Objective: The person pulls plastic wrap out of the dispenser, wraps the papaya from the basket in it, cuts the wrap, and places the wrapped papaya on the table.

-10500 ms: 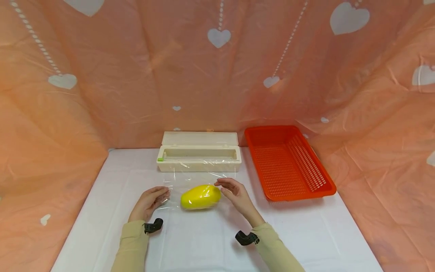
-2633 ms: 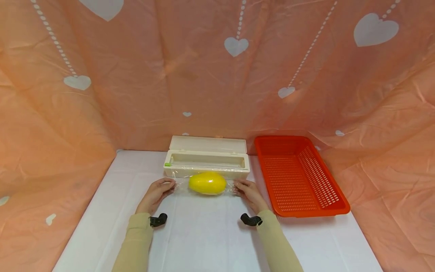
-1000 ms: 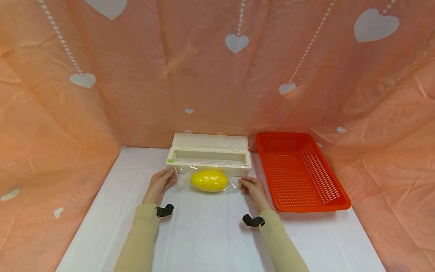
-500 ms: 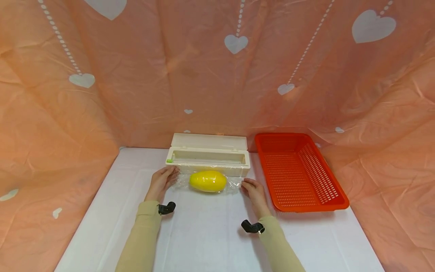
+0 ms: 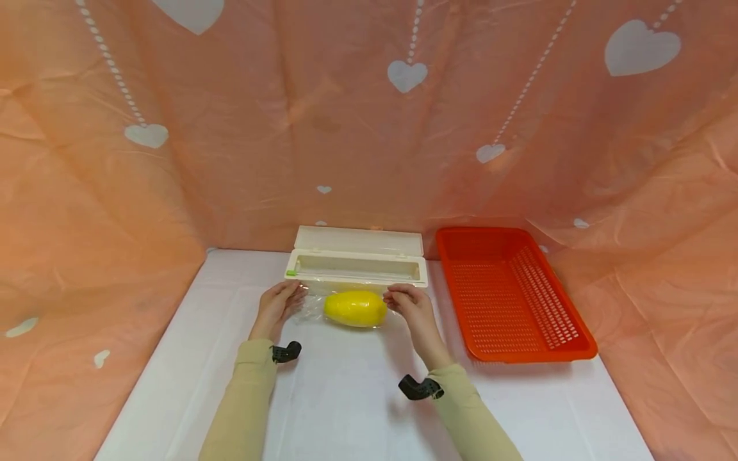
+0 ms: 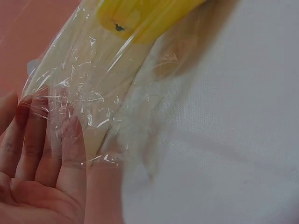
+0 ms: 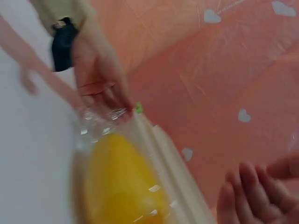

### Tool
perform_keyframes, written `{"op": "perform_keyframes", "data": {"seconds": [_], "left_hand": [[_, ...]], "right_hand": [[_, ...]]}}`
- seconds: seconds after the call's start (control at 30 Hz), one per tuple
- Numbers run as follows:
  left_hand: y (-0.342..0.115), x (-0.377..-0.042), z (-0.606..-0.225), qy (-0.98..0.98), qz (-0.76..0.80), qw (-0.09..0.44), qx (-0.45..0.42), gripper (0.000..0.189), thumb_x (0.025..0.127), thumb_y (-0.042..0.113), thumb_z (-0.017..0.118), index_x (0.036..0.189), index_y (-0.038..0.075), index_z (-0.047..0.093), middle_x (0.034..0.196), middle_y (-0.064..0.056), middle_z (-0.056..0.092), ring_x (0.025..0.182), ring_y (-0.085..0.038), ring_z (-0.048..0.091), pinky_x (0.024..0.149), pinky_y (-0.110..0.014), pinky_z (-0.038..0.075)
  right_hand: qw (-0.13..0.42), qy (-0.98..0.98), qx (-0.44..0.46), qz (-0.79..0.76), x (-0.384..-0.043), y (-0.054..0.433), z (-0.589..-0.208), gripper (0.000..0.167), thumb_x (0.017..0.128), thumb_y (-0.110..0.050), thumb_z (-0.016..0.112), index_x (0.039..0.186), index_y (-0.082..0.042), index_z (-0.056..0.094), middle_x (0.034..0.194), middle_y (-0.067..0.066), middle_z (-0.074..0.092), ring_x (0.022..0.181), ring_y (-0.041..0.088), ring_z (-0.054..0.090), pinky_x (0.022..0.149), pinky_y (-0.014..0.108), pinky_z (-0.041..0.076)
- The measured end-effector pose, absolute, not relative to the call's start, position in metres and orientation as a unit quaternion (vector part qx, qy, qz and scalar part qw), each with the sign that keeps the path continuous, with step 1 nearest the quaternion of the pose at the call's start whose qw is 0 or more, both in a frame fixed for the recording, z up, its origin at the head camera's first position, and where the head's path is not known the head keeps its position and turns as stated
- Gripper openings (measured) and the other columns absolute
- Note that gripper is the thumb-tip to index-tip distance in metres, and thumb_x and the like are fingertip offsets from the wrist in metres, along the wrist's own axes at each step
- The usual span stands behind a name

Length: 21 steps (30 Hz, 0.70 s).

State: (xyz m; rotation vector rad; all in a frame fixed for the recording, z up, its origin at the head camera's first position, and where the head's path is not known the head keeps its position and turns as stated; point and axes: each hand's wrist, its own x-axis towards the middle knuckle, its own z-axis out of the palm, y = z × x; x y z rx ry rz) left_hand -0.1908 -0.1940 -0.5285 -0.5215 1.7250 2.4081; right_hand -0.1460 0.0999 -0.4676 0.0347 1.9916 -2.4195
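Note:
A yellow fruit, long and rounded like a papaya (image 5: 355, 308), lies under clear cling film (image 6: 100, 100) in front of the white film box. My left hand (image 5: 279, 306) pinches the film's bunched left end between thumb and index finger, with the other fingers behind the film. Close to the fruit's right end is my right hand (image 5: 412, 314); in the right wrist view its fingers (image 7: 250, 186) are loosely bent with nothing between them. The white film box (image 5: 291, 283) stands with its lid (image 5: 359, 241) raised, and film shows along its front edge.
A red perforated basket (image 5: 567, 307) stands on the right of the white tablecloth (image 5: 340, 397). A green slider (image 5: 291, 273) sits at the box's left front corner. An orange curtain (image 5: 346, 141) with white hearts rises behind and at both sides.
Since half a second ago, my right hand has let go of the film's right end and moved left to the fruit's end. Earlier, the fruit moved back toward the box. My left hand stays at the film.

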Motion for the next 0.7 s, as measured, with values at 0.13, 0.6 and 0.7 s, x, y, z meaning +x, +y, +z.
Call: {"op": "perform_keyframes", "data": {"seconds": [0.13, 0.6, 0.7], "left_hand": [[-0.195, -0.192, -0.527, 0.583, 0.791, 0.069, -0.172, 0.042, 0.097, 0.023, 0.058, 0.13, -0.001, 0.051, 0.104, -0.004, 0.068, 0.099, -0.014, 0.065, 0.091, -0.029, 0.051], [-0.193, -0.191, -0.534, 0.598, 0.782, 0.058, -0.167, 0.04, 0.098, 0.024, 0.056, 0.129, -0.002, 0.052, 0.102, -0.001, 0.068, 0.1, -0.013, 0.064, 0.091, -0.03, 0.05], [-0.193, -0.191, -0.535, 0.599, 0.781, 0.052, -0.167, 0.039, 0.098, 0.022, 0.056, 0.128, -0.003, 0.052, 0.102, -0.003, 0.068, 0.099, -0.013, 0.064, 0.091, -0.03, 0.051]], "right_hand": [[0.056, 0.642, -0.078, -0.76, -0.189, 0.076, -0.443, 0.024, 0.097, -0.005, 0.054, 0.114, 0.012, 0.059, 0.101, 0.021, 0.066, 0.095, 0.033, 0.064, 0.086, 0.035, 0.054], [0.281, 0.67, -0.196, -0.658, -0.276, 0.005, -0.455, 0.039, 0.105, -0.017, 0.04, 0.13, 0.011, 0.05, 0.122, 0.022, 0.061, 0.119, 0.037, 0.052, 0.1, 0.039, 0.044], [0.292, 0.656, -0.191, -0.669, -0.282, -0.002, -0.46, 0.04, 0.105, -0.016, 0.038, 0.13, 0.012, 0.049, 0.123, 0.024, 0.06, 0.12, 0.038, 0.051, 0.101, 0.039, 0.044]]}}
